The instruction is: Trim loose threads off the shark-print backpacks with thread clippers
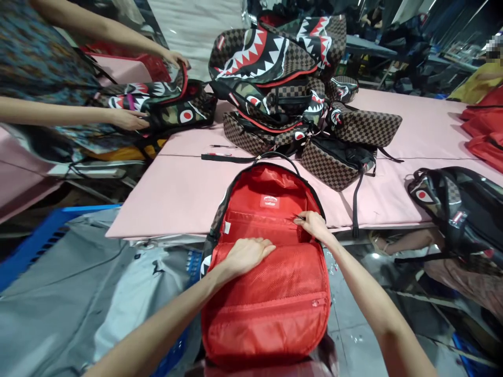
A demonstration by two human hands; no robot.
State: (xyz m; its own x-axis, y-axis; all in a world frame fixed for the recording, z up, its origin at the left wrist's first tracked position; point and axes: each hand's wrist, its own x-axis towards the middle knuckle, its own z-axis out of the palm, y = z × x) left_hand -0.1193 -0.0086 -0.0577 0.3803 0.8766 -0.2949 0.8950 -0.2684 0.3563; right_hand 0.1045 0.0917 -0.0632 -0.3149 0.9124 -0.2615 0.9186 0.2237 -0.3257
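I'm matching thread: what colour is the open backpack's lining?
The lining is bright red; it shows best in the head view.

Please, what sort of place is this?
Probably a bag workshop: similar patterned backpacks are piled on a pink table, a co-worker's hand touches another, and the person's left hand touches an open red-lined backpack.

Open backpack [271, 335], 6 o'clock: red lining [271, 183] smooth, thin, faintly glossy cloth; mesh panel [283, 272] finely textured. Heaped bags [259, 57], 12 o'clock: checkered, leather-like, low sheen. Pink table covering [176, 193], 9 o'clock: matt, smooth. Crate [39, 235], near 9 o'clock: blue plastic. Grey sheeting [74, 272], 8 o'clock: creased, dull cloth.
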